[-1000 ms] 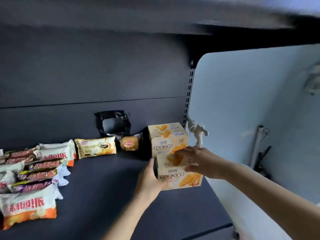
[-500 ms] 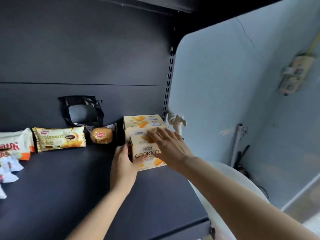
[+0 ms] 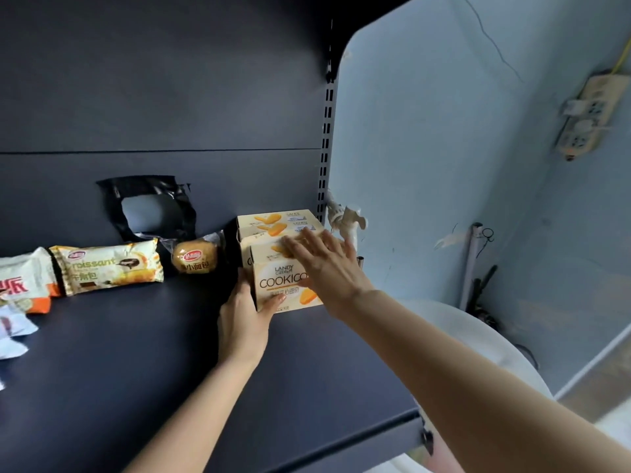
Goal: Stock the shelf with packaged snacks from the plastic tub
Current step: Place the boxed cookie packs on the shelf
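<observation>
A cream COOKICO cookie box (image 3: 280, 285) stands on the dark shelf (image 3: 136, 353) at its right end, pressed against two like boxes (image 3: 273, 221) behind it. My left hand (image 3: 244, 319) holds the front box's lower left corner, thumb on the front face and fingers round the side. Over the top of that box lies my right hand (image 3: 324, 264), flat, with straight fingers reaching onto the box behind. The tub is not clearly in view.
Left of the boxes lie a small bun pack (image 3: 194, 259), a croissant pack (image 3: 109, 264) and white-orange packs (image 3: 20, 281). A black torn wrapper (image 3: 150, 209) leans on the back panel. A tap (image 3: 348, 220) and a pale wall stand right of the shelf's slotted upright (image 3: 326, 148).
Both hands have slid the front cookie box back against the boxes behind it. My right hand has flattened on top, and the view has swung to the right.
</observation>
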